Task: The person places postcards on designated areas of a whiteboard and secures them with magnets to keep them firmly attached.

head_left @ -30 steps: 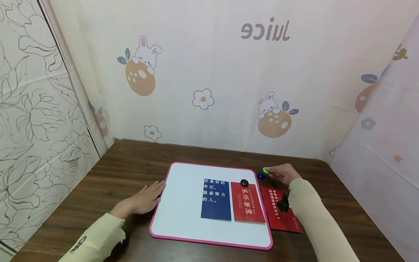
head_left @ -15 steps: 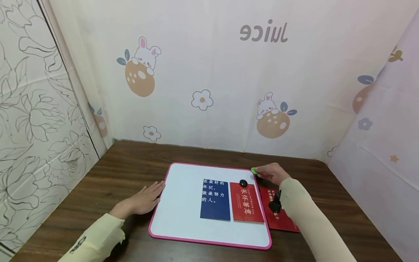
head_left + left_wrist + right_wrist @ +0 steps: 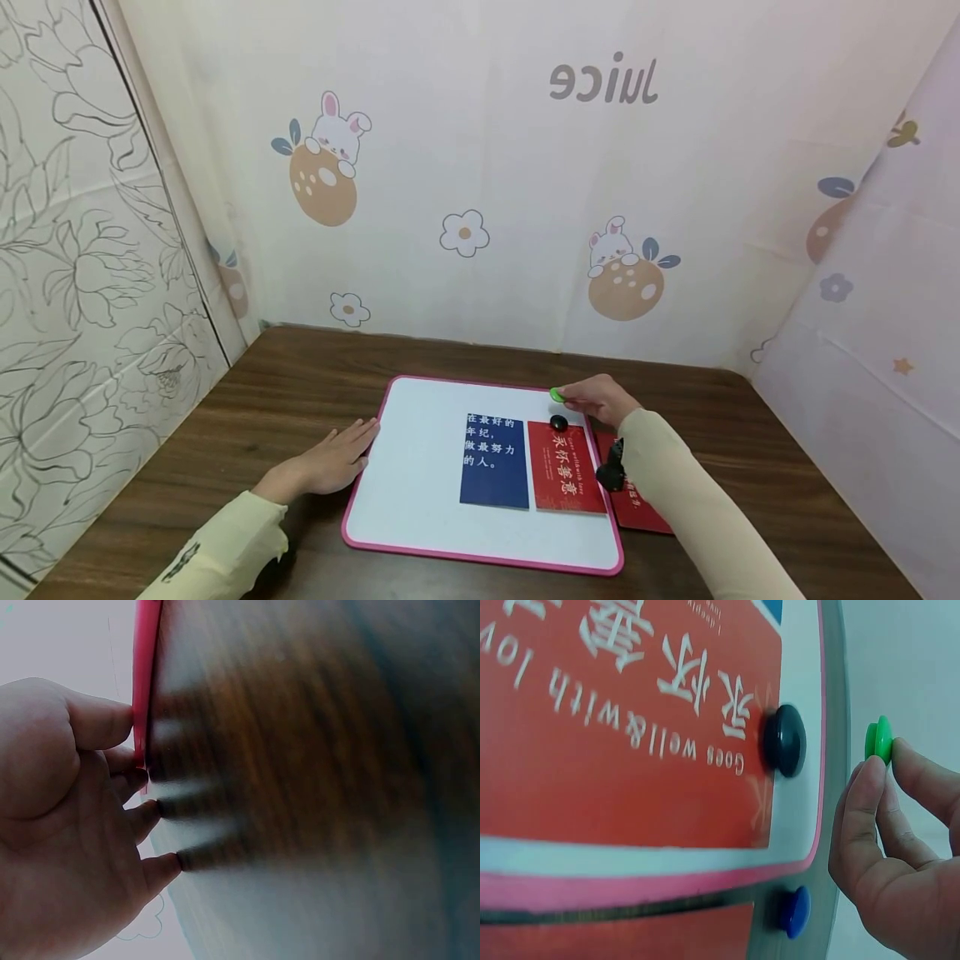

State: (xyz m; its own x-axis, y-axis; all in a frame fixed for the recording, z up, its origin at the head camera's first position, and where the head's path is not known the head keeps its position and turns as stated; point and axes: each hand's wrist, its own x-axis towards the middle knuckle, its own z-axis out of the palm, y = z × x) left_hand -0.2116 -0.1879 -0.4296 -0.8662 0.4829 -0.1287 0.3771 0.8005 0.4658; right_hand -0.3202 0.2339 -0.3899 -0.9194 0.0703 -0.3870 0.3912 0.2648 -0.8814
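A small green round plastic magnet (image 3: 556, 394) is being pinched by the right hand (image 3: 596, 400) fingers (image 3: 864, 799) right of centre, above the pink-framed whiteboard (image 3: 420, 467). The left hand (image 3: 330, 461), fingers straight together, is being rested lower left on the brown wooden worktop (image 3: 300, 383).

Green magnet (image 3: 556, 394), black magnet (image 3: 558, 422), blue magnet (image 3: 795, 911). White board (image 3: 420, 467) with pink rim, on it a navy card (image 3: 493, 471) and a red card (image 3: 564, 477), both with white lettering. Dark brown wood-grain worktop (image 3: 300, 383); cream backdrop (image 3: 480, 167) printed with bunnies, orange fruit, flowers.
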